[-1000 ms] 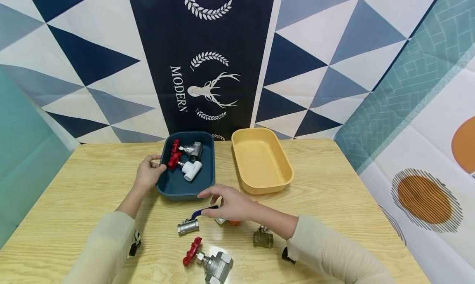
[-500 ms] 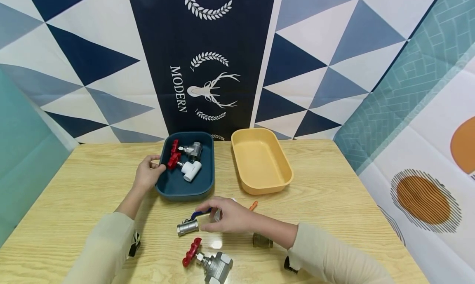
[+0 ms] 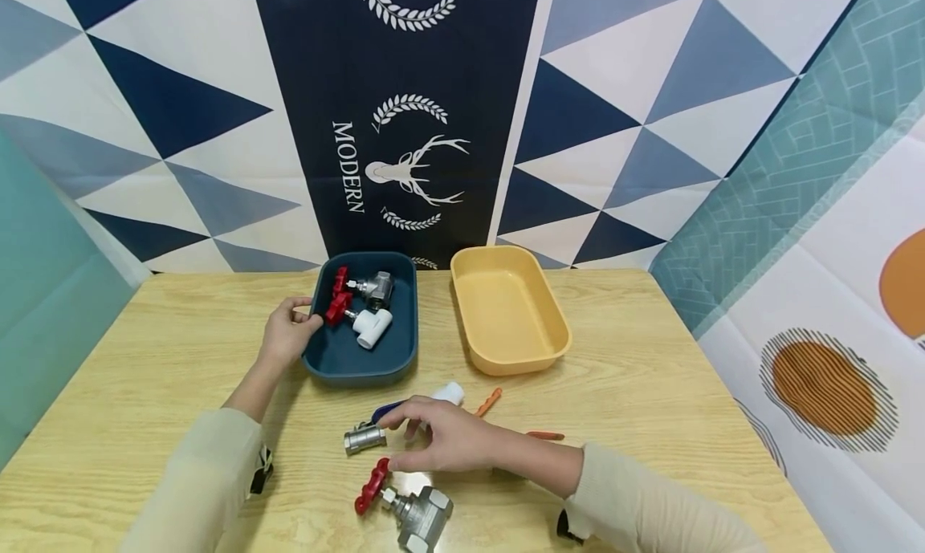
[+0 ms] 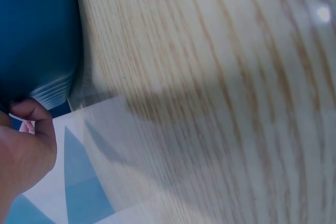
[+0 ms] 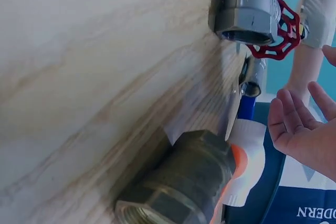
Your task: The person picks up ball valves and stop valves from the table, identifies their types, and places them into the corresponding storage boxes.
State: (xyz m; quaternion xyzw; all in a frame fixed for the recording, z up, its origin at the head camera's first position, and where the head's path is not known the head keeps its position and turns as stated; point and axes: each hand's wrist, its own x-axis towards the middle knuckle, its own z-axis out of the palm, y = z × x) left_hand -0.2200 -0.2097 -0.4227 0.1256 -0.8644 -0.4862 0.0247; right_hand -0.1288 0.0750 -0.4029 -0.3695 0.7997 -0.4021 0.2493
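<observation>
Over on the far side of the table (image 3: 614, 400), the blue bin (image 3: 361, 374) holds two valves with red handles: a metal valve (image 3: 379, 286) and a white plastic valve (image 3: 373, 328). The yellow bin (image 3: 515, 365) stands to its right. Behind, the wall sheet (image 3: 462, 79) reads "MODERN" beside a deer's head. The left hand (image 3: 284, 336) pinches the blue bin's left rim. The right hand (image 3: 451, 438) has thumb and fingers spread apart above the table, near the big metal valve (image 3: 422, 517), whose red wheel lies just below the thumb, and the small blue-handled valve (image 3: 365, 438).
</observation>
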